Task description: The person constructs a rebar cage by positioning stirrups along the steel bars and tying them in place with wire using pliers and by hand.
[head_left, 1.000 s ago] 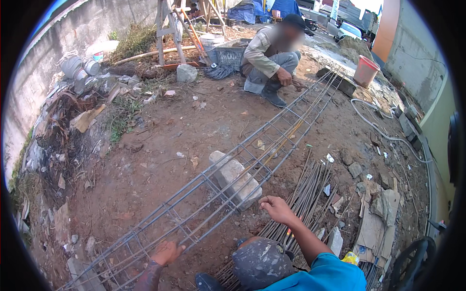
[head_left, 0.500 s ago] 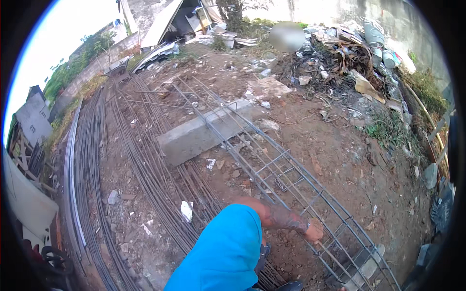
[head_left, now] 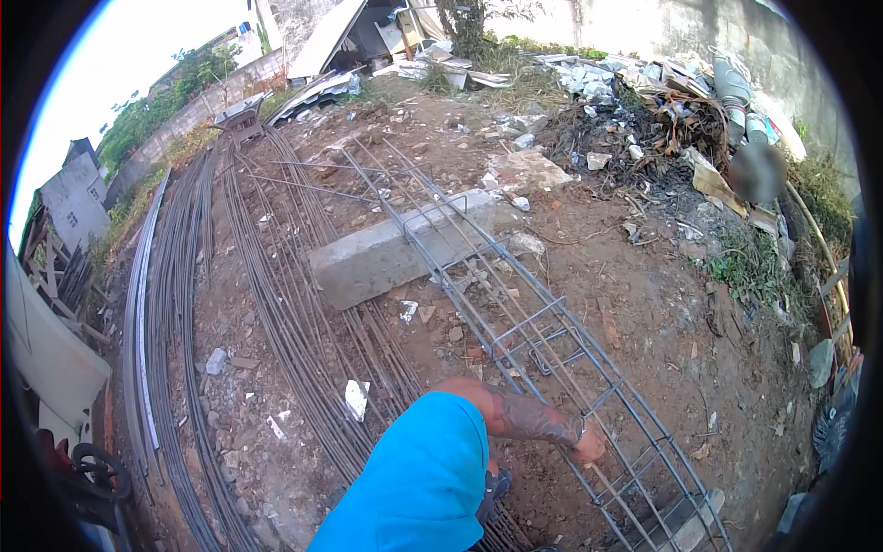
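Note:
A long rebar cage (head_left: 602, 397) runs diagonally from the middle distance to the lower right. Square steel stirrups are spaced along its long bars. My left hand (head_left: 590, 443) reaches across from a blue sleeve (head_left: 405, 478) and is closed round a bar of the cage near its close end. The fingertips are partly hidden. My right hand is out of sight. The far part of the cage rests across a concrete beam (head_left: 354, 270); its near end lies over a pale block (head_left: 699, 523).
Bundles of long steel bars (head_left: 276, 267) lie on the dirt to the left. A rubble and debris heap (head_left: 644, 120) stands at the far right by a concrete wall (head_left: 635, 32). White scraps (head_left: 357, 400) dot the ground.
The view has shifted slightly, moving the scene a little. My left hand stays at the cage bar. Fingertips at the lower edge, by the cage's near end, have gone from view.

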`<state>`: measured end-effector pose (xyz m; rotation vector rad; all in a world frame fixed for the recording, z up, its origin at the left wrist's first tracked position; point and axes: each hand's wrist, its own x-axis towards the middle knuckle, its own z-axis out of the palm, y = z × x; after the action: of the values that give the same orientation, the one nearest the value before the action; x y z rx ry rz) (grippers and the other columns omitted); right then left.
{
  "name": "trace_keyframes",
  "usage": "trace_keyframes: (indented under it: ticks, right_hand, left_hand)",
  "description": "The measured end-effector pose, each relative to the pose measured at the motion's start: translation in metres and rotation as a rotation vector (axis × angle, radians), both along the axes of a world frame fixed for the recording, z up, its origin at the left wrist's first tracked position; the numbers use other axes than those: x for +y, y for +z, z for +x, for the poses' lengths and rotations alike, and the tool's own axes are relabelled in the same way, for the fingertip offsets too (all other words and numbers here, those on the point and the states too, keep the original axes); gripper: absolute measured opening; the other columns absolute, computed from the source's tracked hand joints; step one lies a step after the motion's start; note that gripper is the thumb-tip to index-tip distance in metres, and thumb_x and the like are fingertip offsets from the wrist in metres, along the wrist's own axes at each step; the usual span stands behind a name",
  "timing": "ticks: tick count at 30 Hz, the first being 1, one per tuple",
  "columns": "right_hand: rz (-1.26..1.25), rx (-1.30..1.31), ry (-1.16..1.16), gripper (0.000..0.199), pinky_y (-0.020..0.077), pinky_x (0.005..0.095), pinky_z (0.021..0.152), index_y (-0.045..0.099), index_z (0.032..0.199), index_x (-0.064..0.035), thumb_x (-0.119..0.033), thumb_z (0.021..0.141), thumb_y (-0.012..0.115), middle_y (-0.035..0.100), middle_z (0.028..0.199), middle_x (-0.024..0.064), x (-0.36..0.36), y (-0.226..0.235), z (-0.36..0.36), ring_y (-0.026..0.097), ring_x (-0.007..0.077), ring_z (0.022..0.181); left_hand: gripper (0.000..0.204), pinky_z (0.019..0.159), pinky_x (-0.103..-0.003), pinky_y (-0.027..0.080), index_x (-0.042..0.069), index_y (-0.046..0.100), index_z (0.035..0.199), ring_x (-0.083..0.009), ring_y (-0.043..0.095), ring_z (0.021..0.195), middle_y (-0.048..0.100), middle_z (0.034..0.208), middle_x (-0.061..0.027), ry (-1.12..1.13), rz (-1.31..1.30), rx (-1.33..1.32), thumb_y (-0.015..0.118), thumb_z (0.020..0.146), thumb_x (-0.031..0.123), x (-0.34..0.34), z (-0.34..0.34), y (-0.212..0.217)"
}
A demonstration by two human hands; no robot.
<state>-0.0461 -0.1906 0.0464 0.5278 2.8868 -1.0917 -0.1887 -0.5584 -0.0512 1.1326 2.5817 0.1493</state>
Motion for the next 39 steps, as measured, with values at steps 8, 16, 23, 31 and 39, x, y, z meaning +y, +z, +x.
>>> trace_keyframes:
  ticks: [8, 16, 23, 31, 39]
  right_hand:
    - [-0.019, 0.055, 0.026, 0.046, 0.0455, 0.0393, 0.083, 0.064, 0.103, 0.0031, -0.039, 0.085, 0.062, 0.063, 0.099, 0.0241, 0.007, -0.010, -0.001, 0.059, 0.0347, 0.093]
    - [-0.037, 0.060, -0.070, 0.042, 0.0474, 0.0362, 0.071, 0.059, 0.115, 0.0004, -0.033, 0.090, 0.055, 0.065, 0.083, 0.0172, 0.010, 0.014, 0.010, 0.060, 0.0251, 0.077]
    - [0.488, 0.301, 0.033, 0.026, 0.0486, 0.0437, 0.071, 0.056, 0.100, 0.0020, -0.019, 0.092, 0.043, 0.061, 0.093, 0.0209, -0.023, 0.162, -0.038, 0.061, 0.0389, 0.079]
    - [0.013, 0.447, 1.118, 0.027, 0.0467, 0.0467, 0.065, 0.050, 0.094, -0.0001, -0.019, 0.078, 0.060, 0.058, 0.094, 0.0204, -0.179, 0.240, -0.078, 0.060, 0.0382, 0.082]
    - [-0.054, 0.318, 1.024, 0.018, 0.0467, 0.0450, 0.069, 0.049, 0.099, -0.0007, -0.016, 0.090, 0.046, 0.055, 0.101, 0.0164, -0.169, 0.246, -0.065, 0.058, 0.0378, 0.085]
  left_hand:
    - [0.044, 0.077, -0.042, 0.050, 0.004, 0.070, 0.081, -0.0308, 0.062, 0.087, 0.067, 0.082, -0.0126, 0.074, -0.140, -0.030, 0.052, 0.082, 0.044, 0.004, 0.001, 0.006]
    - [0.031, 0.052, -0.043, 0.042, 0.011, 0.051, 0.064, -0.0266, 0.054, 0.059, 0.050, 0.060, -0.0078, 0.098, -0.076, 0.002, 0.055, 0.068, 0.042, -0.003, 0.012, 0.032]
    - [0.046, 0.075, -0.046, 0.047, -0.002, 0.064, 0.091, -0.0374, 0.061, 0.089, 0.064, 0.089, -0.0217, 0.084, 0.011, -0.307, 0.052, 0.084, 0.042, -0.001, 0.011, 0.064]
    - [0.041, 0.093, -0.044, 0.038, 0.004, 0.053, 0.117, -0.0374, 0.053, 0.106, 0.059, 0.109, -0.0218, -0.041, 0.009, -0.395, 0.051, 0.085, 0.029, 0.028, 0.018, 0.090]
    - [0.033, 0.087, -0.045, 0.041, 0.004, 0.056, 0.108, -0.0376, 0.055, 0.100, 0.060, 0.102, -0.0208, 0.024, -0.030, -0.413, 0.051, 0.085, 0.027, 0.025, 0.015, 0.100]
